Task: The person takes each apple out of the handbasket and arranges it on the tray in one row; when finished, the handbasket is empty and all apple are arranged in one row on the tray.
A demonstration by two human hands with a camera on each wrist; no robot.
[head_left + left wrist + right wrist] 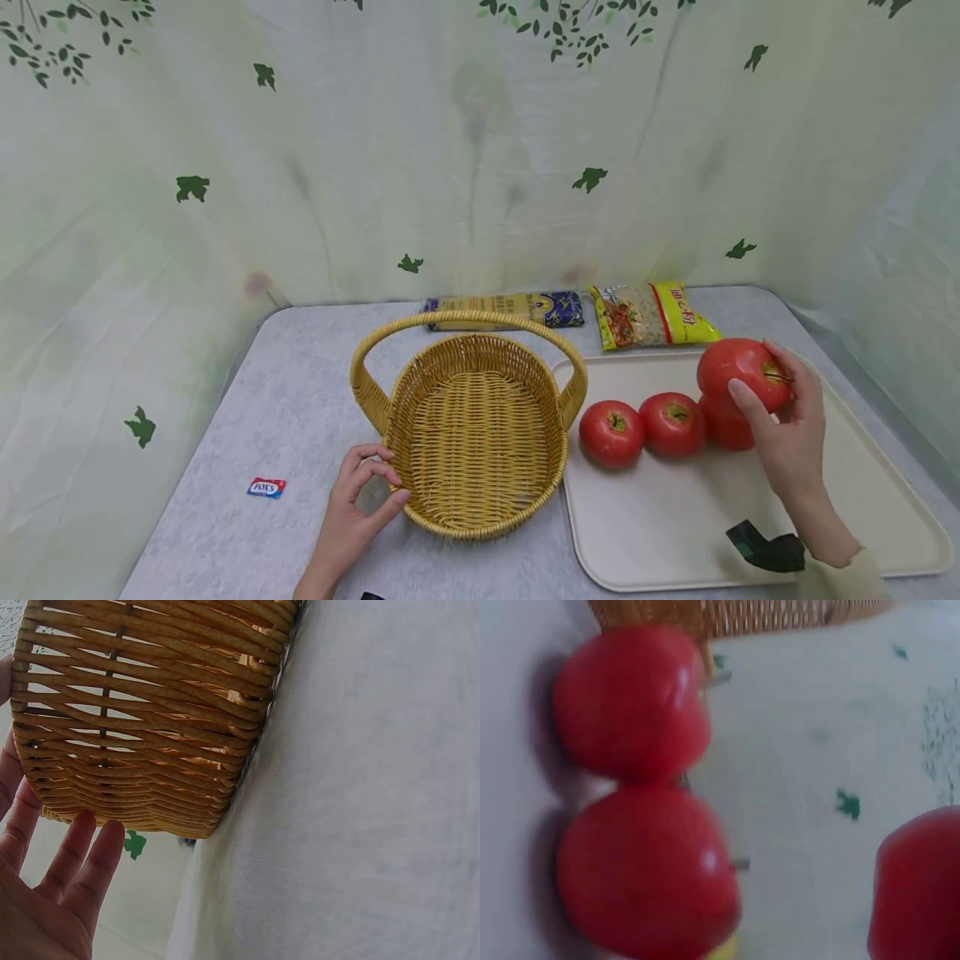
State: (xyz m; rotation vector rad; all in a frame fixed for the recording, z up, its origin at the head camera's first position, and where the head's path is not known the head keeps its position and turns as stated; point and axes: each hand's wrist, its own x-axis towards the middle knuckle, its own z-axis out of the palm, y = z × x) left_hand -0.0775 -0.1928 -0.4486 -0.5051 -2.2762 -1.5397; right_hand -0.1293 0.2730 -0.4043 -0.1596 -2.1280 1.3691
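A round woven basket (480, 450) with a tall arched handle stands on the table. At its left rim, my left hand (358, 500) rests fingertips and thumb against the wicker; in the left wrist view its fingers (97, 862) lie loosely extended along the side of the basket (142, 712). To the right, my right hand (795, 425) grips a red apple (738, 367), stem side facing right, over a beige tray (660, 533). Beneath it another apple (726, 425) is partly hidden. Two more apples (611, 435) (673, 423) sit in a row on the tray's left part.
Behind the basket lies a long yellow and blue packet (510, 308), with a bright yellow food bag (648, 315) to its right. A small red and blue wrapper (266, 487) is on the left of the grey table. A leaf-patterned curtain (480, 167) hangs behind.
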